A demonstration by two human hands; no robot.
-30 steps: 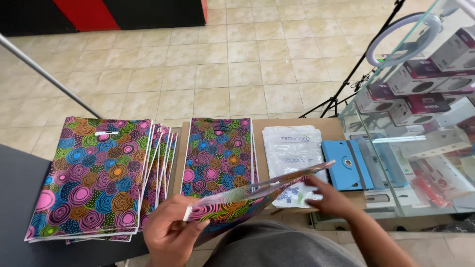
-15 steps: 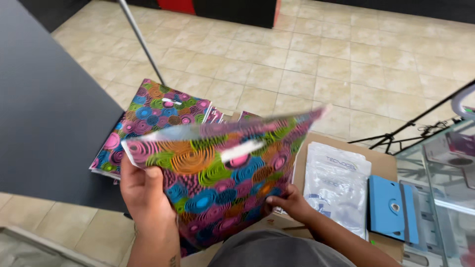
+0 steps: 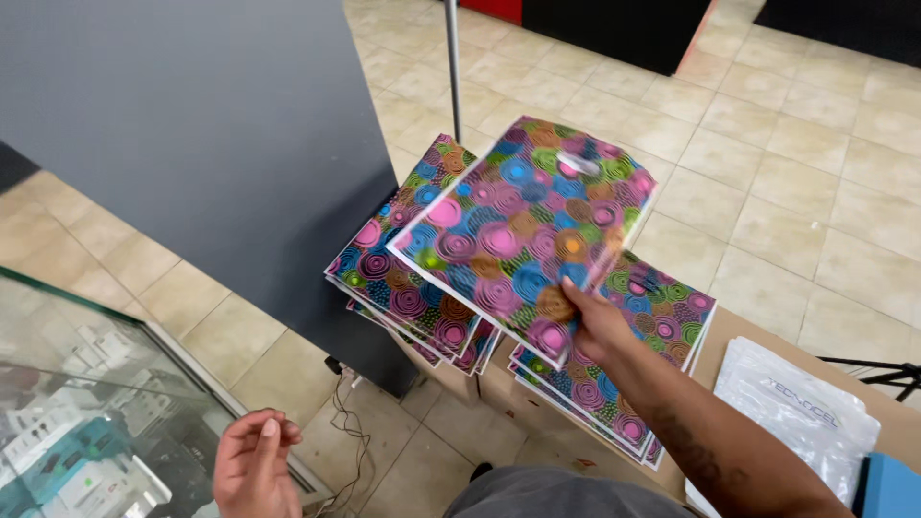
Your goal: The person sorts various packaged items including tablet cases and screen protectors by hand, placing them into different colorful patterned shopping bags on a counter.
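My right hand grips one corner of a flat plastic bag printed with bright swirls, held up flat over the other bags. Below it lie two stacks of the same swirl-patterned bags: one stack at the left on the corner of the dark counter, the other on a brown cardboard surface. My left hand hangs low at the bottom left, fingers loosely curled, holding nothing, away from the bags.
A large dark grey counter fills the upper left. A glass display case sits at the lower left. White plastic packets lie on the cardboard at right beside a blue case. A thin pole and a tiled floor lie behind.
The view has swung left. My left hand let go of the bag and dropped to the lower left. My right hand now holds the bag alone, flat over the stacks.
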